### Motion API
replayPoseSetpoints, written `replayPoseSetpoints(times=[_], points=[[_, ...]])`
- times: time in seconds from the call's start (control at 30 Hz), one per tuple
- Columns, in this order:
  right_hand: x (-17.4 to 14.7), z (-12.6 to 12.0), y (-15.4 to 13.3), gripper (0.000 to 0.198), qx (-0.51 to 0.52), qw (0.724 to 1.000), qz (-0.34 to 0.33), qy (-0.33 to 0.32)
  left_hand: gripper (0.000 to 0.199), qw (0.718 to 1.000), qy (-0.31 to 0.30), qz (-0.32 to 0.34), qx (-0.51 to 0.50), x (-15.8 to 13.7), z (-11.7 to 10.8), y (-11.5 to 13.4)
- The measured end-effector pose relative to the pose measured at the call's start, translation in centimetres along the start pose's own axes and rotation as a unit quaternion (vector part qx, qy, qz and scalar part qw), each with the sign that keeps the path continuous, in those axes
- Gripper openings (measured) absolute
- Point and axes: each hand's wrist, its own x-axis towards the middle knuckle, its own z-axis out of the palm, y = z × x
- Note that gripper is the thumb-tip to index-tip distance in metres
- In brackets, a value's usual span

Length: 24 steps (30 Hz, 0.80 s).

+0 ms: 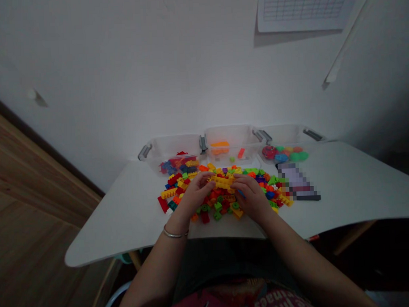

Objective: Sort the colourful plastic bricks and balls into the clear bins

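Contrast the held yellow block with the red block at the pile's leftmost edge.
The yellow block is held between the left hand and right hand; the red block lies untouched on the table. The yellow block looks longer than the red block. Both are brightly coloured toy pieces.

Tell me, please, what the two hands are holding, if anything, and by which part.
A yellow toy block: the left hand holds it at its left end, the right hand at its right end.

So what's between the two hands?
In the head view, a yellow toy block spans the gap between the left hand and right hand, with the multicoloured brick pile behind and beneath it.
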Motion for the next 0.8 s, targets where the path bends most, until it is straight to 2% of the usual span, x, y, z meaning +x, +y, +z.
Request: replayPoseSetpoints(times=[0.2, 0.37, 0.47, 0.57, 0.7, 0.8], points=[[-0.4, -0.1, 0.2, 0.023, -0.075, 0.996, -0.008, -0.047, 0.031, 0.990, 0.005, -0.074, -0.120, -0.2, 0.9, 0.6], [-0.4, -0.3, 0.0, 0.024, -0.095, 0.993, -0.008, -0.070, 0.029, 0.992, 0.018, -0.067, -0.109, -0.2, 1.2, 0.5], [-0.4, -0.5, -0.4, 0.027, -0.074, 0.995, 0.003, -0.068, 0.026, 0.996, 0.047, -0.028, -0.064, 0.3, 0.6, 0.3], [-0.7, -0.8, -0.9, 0.033, -0.070, 0.995, 0.032, -0.059, 0.023, 0.992, 0.120, 0.044, -0.005, 1.3, -0.7, 0.2], [-1.7, -1.1, -1.0, 0.035, -0.095, 0.994, 0.046, -0.040, 0.019, 0.966, 0.199, 0.161, 0.031, 3.0, -2.8, 0.1], [-2.4, -1.1, -0.9, 0.035, -0.113, 0.993, 0.030, -0.035, 0.019, 0.939, 0.258, 0.221, 0.057, 4.4, -4.5, 0.4]])
